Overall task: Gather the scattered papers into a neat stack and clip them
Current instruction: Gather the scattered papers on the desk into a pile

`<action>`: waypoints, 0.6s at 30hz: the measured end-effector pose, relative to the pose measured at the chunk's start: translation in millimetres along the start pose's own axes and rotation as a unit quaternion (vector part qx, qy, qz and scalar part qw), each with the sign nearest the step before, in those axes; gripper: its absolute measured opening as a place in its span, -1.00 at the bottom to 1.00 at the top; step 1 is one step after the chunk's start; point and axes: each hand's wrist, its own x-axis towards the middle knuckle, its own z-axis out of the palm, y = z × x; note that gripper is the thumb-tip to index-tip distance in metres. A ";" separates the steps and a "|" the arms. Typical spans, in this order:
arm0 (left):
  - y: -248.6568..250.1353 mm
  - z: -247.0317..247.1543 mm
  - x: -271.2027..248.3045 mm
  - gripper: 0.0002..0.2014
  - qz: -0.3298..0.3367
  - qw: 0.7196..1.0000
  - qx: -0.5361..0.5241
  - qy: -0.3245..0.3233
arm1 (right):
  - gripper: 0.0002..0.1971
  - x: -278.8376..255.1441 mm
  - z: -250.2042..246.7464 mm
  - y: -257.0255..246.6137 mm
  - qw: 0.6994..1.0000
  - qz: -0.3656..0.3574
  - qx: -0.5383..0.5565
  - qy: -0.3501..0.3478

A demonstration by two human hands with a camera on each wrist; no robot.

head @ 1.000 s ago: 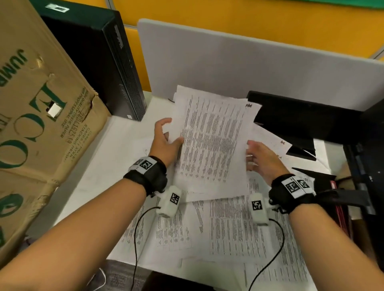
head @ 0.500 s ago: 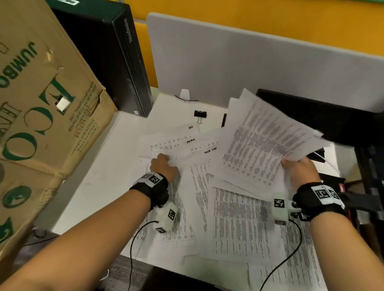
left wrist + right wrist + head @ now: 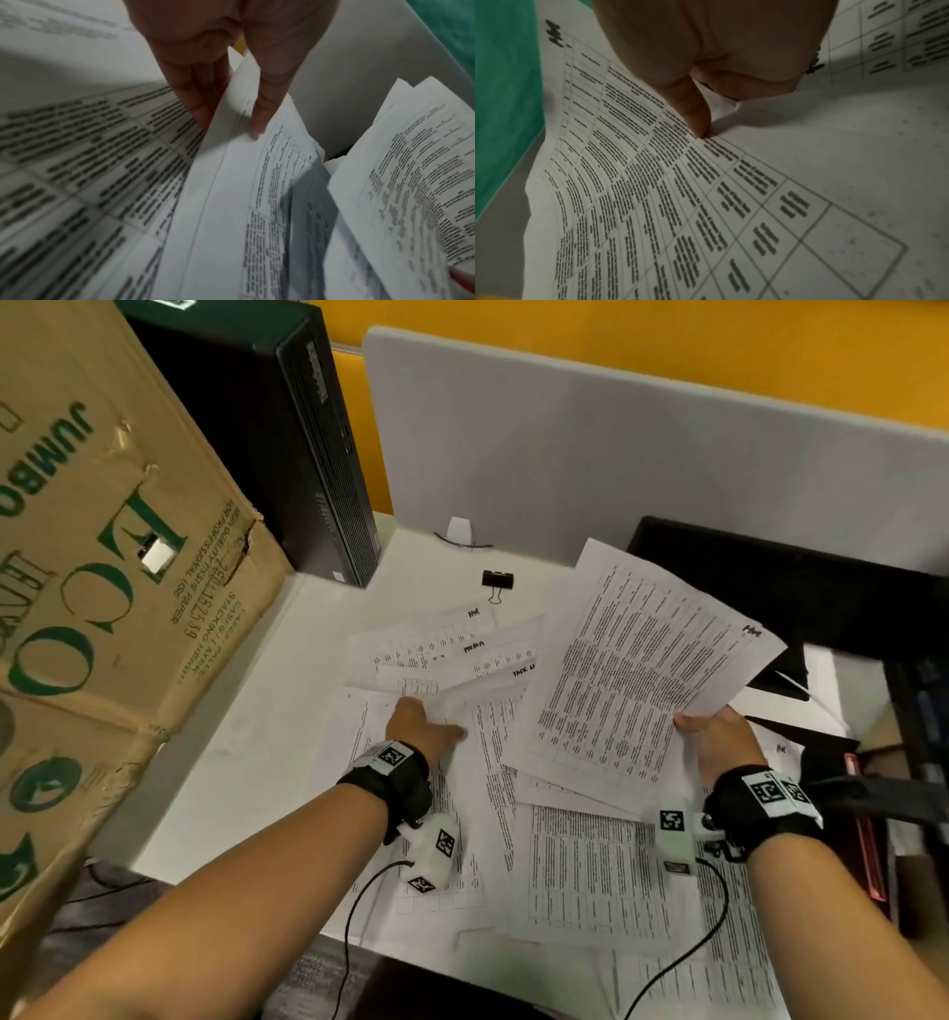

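Both hands hold paper: the right hand (image 3: 721, 742) grips a lifted sheaf (image 3: 637, 670), the left hand (image 3: 421, 729) pinches a desk sheet (image 3: 231, 162), fingertips hidden beneath; binder clip (image 3: 497, 580) lies apart.

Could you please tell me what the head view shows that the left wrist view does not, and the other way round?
Only the head view shows the binder clip lying on the desk beyond the papers, the cardboard box and the computer tower. Only the left wrist view shows the left hand pinching one sheet's edge between fingers and thumb. Both show the sheaf lifted by the right hand, and the scattered papers.
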 end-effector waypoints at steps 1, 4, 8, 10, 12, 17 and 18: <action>-2.2 1.0 -1.5 -0.38 -0.007 1.000 0.006 -0.019 | -0.62 -0.7 -0.4 1.1 1.000 0.006 0.012 -0.004; 1.6 0.8 -9.6 -0.62 0.011 0.999 -0.007 -0.049 | -0.61 -4.5 -1.2 1.9 0.999 0.018 0.028 -0.005; 34.4 -16.3 -19.3 -0.95 0.150 0.989 0.006 0.010 | -0.56 -3.1 -5.1 3.5 0.999 0.027 0.037 -0.009; 55.1 -29.9 -20.7 -0.91 0.211 0.975 0.042 0.049 | -0.57 -3.5 -6.9 2.8 1.000 0.023 0.013 -0.010; 74.1 -45.1 -18.4 -0.75 0.253 0.959 0.068 0.108 | -0.58 -4.0 -8.5 4.2 1.000 0.014 -0.012 -0.014; 117.5 -85.2 -13.9 -0.73 0.317 0.929 0.069 0.175 | -0.66 -8.2 -11.6 8.0 0.995 -0.011 -0.098 -0.016; 125.3 -92.8 -14.9 -0.70 0.327 0.922 0.065 0.196 | -0.67 -8.8 -12.1 7.6 0.993 -0.012 -0.115 -0.018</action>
